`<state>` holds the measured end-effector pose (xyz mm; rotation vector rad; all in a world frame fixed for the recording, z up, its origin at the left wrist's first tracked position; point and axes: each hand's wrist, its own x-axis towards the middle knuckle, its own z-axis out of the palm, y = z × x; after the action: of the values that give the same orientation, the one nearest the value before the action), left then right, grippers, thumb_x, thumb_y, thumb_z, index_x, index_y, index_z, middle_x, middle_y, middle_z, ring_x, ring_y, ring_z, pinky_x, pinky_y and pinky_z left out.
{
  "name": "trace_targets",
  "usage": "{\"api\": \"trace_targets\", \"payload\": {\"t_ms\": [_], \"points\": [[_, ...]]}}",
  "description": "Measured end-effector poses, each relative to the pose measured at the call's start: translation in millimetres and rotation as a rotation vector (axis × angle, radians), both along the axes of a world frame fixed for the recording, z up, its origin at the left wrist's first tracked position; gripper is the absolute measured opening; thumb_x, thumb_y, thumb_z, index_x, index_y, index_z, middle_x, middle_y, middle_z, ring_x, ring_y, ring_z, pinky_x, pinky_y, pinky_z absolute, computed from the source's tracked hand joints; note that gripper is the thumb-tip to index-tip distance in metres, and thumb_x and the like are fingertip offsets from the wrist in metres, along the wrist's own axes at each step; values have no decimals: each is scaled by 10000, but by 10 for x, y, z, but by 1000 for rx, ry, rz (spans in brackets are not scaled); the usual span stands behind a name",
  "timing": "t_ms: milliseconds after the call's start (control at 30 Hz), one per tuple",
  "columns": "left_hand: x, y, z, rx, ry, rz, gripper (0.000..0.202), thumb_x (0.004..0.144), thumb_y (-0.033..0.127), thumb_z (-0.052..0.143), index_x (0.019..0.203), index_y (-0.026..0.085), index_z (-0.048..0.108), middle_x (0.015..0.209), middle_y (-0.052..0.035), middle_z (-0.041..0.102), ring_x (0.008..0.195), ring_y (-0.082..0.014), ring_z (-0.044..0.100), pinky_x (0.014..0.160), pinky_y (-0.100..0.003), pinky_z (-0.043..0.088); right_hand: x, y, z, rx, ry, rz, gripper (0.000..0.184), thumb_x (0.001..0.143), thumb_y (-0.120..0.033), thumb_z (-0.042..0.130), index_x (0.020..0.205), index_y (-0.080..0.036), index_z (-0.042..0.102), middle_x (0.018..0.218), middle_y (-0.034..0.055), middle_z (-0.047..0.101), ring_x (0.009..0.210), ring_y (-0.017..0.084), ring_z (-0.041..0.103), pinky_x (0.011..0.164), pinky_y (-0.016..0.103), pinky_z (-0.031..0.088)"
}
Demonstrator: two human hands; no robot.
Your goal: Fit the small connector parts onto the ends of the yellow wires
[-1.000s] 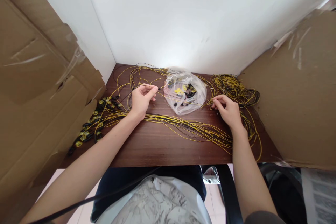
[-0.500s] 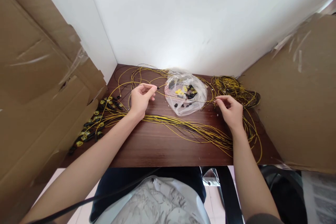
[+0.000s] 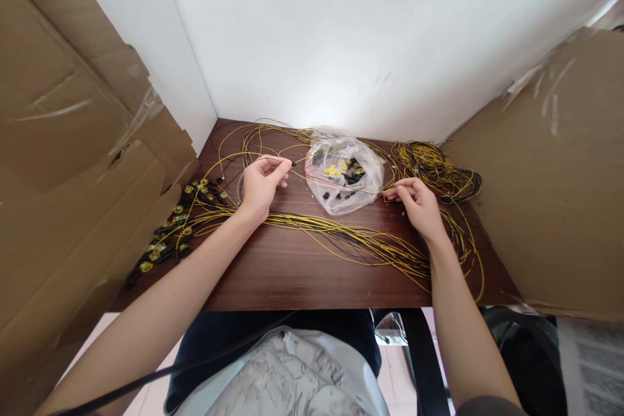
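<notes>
My left hand (image 3: 260, 185) is closed in a pinch, with a small black part (image 3: 293, 164) showing at the fingertips. Thin black and yellow wires run out of this grip. One dark wire (image 3: 336, 182) stretches across the plastic bag towards my right hand (image 3: 420, 205), whose thumb and forefinger are pinched on thin wire at the bag's right side. Just what sits between the right fingertips is too small to make out. The clear plastic bag (image 3: 344, 205) lies between the hands, open at the top, with yellow and black small parts (image 3: 333, 170) inside.
A long bundle of yellow and black wires (image 3: 336, 227) crosses the brown table (image 3: 292, 279). Its left end carries several black connectors with yellow caps (image 3: 158, 248). A coiled wire heap (image 3: 429, 166) lies at the back right. Cardboard walls (image 3: 550, 175) flank both sides; a white wall (image 3: 312, 45) stands behind.
My right hand has shifted a little left, towards the bag, its fingers still pinched. The wire between the hands hangs slightly lower. My left hand has stayed in place.
</notes>
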<state>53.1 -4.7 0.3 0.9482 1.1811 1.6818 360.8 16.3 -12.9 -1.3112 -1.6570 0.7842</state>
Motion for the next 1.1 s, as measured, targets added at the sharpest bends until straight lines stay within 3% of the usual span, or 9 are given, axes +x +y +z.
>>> {"api": "trace_targets", "payload": {"t_ms": [300, 500, 1100], "points": [[2, -3, -5, 2, 17, -2, 163, 635, 249, 721, 704, 129, 637, 645, -5, 588, 536, -69, 511, 453, -176, 408, 3, 23, -37, -22, 38, 30, 218, 860, -430, 488, 895, -218, 456, 798, 43, 686, 743, 169, 658, 723, 333, 499], [2, -8, 5, -6, 18, 1, 170, 631, 256, 724, 697, 131, 629, 645, -5, 588, 535, -70, 510, 456, -177, 404, -40, -10, -18, 58, -148, 27, 320, 724, -387, 671, 926, -210, 498, 808, 30, 655, 744, 178, 629, 690, 320, 486], [2, -10, 12, 1, 5, 0, 186, 632, 262, 723, 709, 128, 620, 654, -5, 589, 534, -70, 509, 457, -180, 405, -54, -4, -33, 147, -256, 59, 147, 759, -218, 565, 886, -205, 493, 806, 22, 589, 727, 160, 571, 717, 319, 461]]}}
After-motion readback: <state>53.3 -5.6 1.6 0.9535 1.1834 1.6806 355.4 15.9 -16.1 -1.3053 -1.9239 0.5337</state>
